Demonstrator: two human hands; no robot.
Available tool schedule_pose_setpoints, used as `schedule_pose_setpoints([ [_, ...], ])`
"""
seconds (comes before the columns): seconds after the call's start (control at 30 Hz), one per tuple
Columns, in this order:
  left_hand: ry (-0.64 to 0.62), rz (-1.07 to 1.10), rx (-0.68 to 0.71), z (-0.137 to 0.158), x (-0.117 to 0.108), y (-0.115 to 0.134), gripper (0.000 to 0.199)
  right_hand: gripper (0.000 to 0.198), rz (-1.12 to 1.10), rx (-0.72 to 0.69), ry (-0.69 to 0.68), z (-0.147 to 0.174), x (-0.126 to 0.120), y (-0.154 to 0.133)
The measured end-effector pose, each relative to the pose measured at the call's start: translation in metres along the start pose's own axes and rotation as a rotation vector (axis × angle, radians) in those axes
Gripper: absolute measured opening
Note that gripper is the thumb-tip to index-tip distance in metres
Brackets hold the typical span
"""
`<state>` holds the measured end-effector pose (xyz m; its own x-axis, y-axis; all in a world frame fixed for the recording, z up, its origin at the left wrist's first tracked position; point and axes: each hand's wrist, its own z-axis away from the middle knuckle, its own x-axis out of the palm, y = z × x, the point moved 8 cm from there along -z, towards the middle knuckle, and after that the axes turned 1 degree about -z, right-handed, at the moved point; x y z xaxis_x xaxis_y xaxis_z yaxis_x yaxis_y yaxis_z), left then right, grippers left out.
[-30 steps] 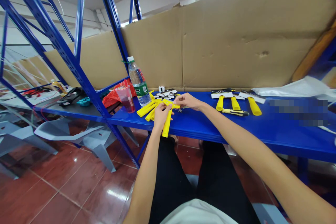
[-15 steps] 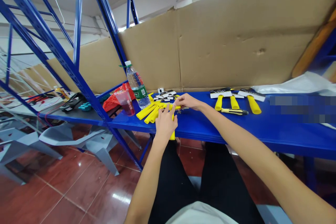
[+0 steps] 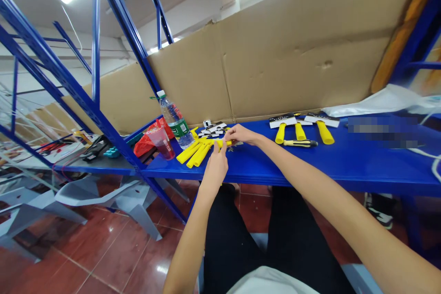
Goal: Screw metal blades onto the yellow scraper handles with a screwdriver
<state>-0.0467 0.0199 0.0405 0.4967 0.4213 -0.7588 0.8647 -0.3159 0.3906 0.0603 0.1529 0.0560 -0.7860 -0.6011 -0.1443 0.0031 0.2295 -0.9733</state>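
My left hand is closed on a yellow plastic tool handle near the table's front edge. At the handle's right end, the fingertips of my right hand are pinched; what small part they hold, if any, is hidden. Several loose yellow handles lie fanned out just left of my left hand. Behind the hands is a small pile of black-and-white flat pieces. Tiny metal bits lie on the table beneath my right hand.
Yellow-handled tools with black-and-white heads lie on the blue table at right, near a slim yellow-and-black tool. A water bottle and a red-tinted cup stand left. Cardboard walls the back.
The camera view has tilted and shifted slightly. My left hand has turned, and the yellow end hanging below it is now mostly hidden. My right hand stays at the handle's end.
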Motion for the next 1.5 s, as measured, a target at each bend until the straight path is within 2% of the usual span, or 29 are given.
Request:
schedule_pose_setpoints([
  [0.17,0.006,0.121,0.032,0.000,-0.003,-0.002,0.060,0.017,0.004,0.026,-0.014,0.002,-0.002,0.000],
  [0.33,0.008,0.309,0.005,-0.003,-0.013,-0.009,0.045,0.043,0.021,0.026,-0.038,0.004,-0.006,-0.003],
  [0.4,-0.002,0.485,-0.043,-0.004,-0.015,-0.013,0.038,0.054,0.043,-0.022,0.037,0.001,-0.020,-0.006],
  [0.47,0.000,0.745,-0.092,-0.006,-0.016,-0.014,0.041,0.054,0.087,-0.083,0.175,-0.001,-0.042,-0.009],
  [0.57,0.016,1.129,-0.152,-0.006,-0.018,-0.010,0.055,0.038,0.207,-0.136,0.376,0.000,-0.079,-0.008],
  [0.63,0.049,1.266,-0.196,-0.004,-0.019,-0.009,0.059,0.023,0.321,-0.137,0.433,0.003,-0.098,-0.004],
  [0.7,0.093,1.310,-0.225,-0.001,-0.018,-0.009,0.057,0.013,0.436,-0.119,0.411,0.005,-0.109,0.003],
  [0.83,0.132,1.384,-0.205,0.001,-0.012,-0.007,0.049,0.017,0.590,-0.044,0.231,0.004,-0.111,0.021],
  [0.97,0.125,1.691,-0.241,0.002,-0.001,-0.008,0.050,0.023,0.672,0.008,0.076,0.000,-0.102,0.035],
  [1.1,0.094,1.996,-0.279,0.002,0.003,-0.006,0.061,0.022,0.735,0.013,0.013,-0.004,-0.098,0.040],
  [1.27,0.092,2.041,-0.351,0.000,0.006,-0.006,0.056,0.021,0.798,0.021,-0.006,-0.002,-0.097,0.040],
  [1.5,0.073,2.047,-0.369,-0.002,0.009,-0.004,0.052,0.024,0.842,0.056,-0.015,-0.001,-0.095,0.040],
])
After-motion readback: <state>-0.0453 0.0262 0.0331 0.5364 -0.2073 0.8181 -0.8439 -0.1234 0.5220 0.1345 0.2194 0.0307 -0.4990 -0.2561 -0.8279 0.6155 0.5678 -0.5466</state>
